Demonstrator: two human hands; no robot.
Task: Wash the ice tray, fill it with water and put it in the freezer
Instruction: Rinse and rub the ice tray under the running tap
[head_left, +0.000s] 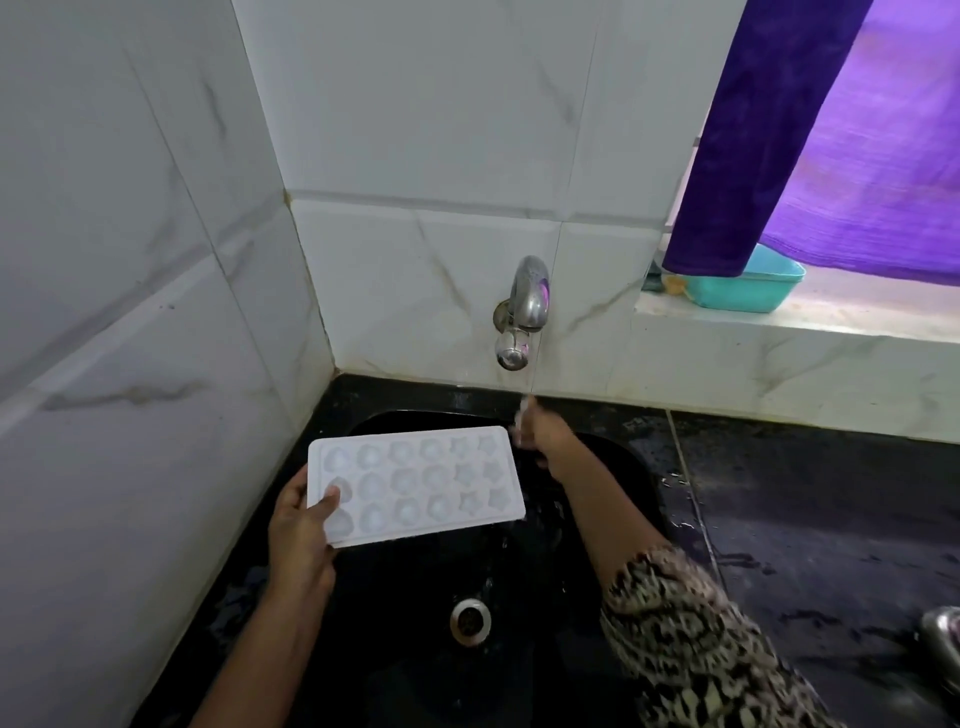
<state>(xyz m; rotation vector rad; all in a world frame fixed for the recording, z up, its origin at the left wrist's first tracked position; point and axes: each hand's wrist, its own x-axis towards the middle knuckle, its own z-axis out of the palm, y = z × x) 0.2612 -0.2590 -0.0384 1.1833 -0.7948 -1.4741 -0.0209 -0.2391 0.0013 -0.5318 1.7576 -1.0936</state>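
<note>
A white ice tray (415, 483) with several shaped cells hangs level over the black sink (613, 467). My left hand (301, 530) grips its near left end, thumb lying across a cell. My right hand (540, 431) reaches past the tray's far right corner, under the steel wall tap (522, 312). A thin stream of water falls from the tap onto its fingers. The hand is blurred, and whether it holds anything is unclear.
The sink drain (470, 621) lies below the tray. Wet black counter (805, 519) spreads to the right, with a steel object (943, 639) at its edge. A teal tub (748, 288) sits on the window ledge under a purple curtain (810, 130). Tiled walls close off the left and back.
</note>
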